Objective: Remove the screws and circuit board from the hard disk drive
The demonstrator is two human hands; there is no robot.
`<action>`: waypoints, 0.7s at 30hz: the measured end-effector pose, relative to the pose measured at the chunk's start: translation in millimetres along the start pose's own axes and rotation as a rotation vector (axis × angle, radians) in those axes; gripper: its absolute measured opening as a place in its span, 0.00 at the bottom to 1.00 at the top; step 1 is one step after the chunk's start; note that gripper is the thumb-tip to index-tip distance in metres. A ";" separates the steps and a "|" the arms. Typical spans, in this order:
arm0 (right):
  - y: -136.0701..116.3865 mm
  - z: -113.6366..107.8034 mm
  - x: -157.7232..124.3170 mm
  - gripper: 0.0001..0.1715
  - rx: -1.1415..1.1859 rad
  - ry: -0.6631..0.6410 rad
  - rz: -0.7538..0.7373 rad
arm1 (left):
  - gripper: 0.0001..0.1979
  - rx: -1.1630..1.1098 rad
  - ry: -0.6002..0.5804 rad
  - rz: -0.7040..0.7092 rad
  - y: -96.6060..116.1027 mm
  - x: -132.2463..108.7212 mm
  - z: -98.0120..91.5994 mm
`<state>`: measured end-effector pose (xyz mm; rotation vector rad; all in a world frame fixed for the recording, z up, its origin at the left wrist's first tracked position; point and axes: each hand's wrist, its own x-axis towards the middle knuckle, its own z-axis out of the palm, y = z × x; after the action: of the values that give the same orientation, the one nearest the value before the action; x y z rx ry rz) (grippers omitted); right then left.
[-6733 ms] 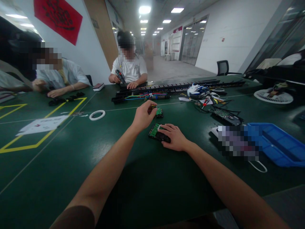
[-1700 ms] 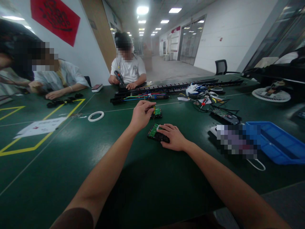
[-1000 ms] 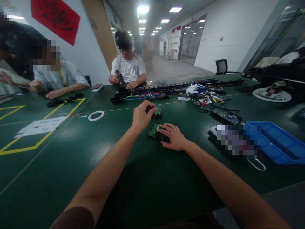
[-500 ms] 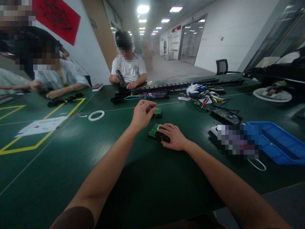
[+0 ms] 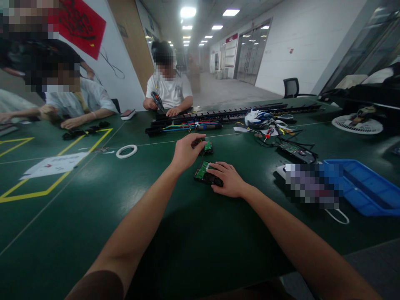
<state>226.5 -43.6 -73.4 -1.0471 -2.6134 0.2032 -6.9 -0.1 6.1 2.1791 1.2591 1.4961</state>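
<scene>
A black hard drive with a green circuit board (image 5: 202, 171) lies face up on the green table (image 5: 93, 208). My right hand (image 5: 228, 179) rests on its right end and holds it down, fingers curled over the edge. My left hand (image 5: 186, 152) hovers just behind it, its fingers pinched on something small and dark that I cannot make out. The pinch sits beside a second small green board (image 5: 208, 147) lying farther back.
A white tape ring (image 5: 126, 151) and a paper sheet (image 5: 54, 163) lie to the left. A blue tray (image 5: 368, 187), another board with cables (image 5: 295, 152) and a red screwdriver (image 5: 268, 133) are to the right. A long black strip with wires (image 5: 218, 118) crosses the back. Other people sit opposite.
My left hand's pinch has shifted slightly by the small board, and a yellow tip seen earlier no longer shows. My right hand has stayed on the drive. A person at far left has moved.
</scene>
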 end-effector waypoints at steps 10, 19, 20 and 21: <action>-0.9 0.3 -0.1 0.41 -0.006 0.006 0.002 | 0.12 -0.006 0.129 0.029 6.7 -6.5 8.3; -1.0 -1.0 -0.5 0.42 0.004 0.001 0.004 | 0.10 0.103 0.140 -0.009 3.8 -3.7 4.5; -1.0 -1.1 -0.5 0.42 0.005 -0.001 0.003 | 0.11 0.100 0.147 -0.028 3.5 -4.0 4.8; -1.0 -1.2 -0.5 0.42 0.006 -0.002 0.004 | 0.11 0.097 0.153 -0.038 3.4 -4.4 5.3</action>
<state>226.6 -44.7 -72.1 -1.0511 -2.6117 0.2128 -1.2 -4.0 2.8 2.1205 1.4417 1.6455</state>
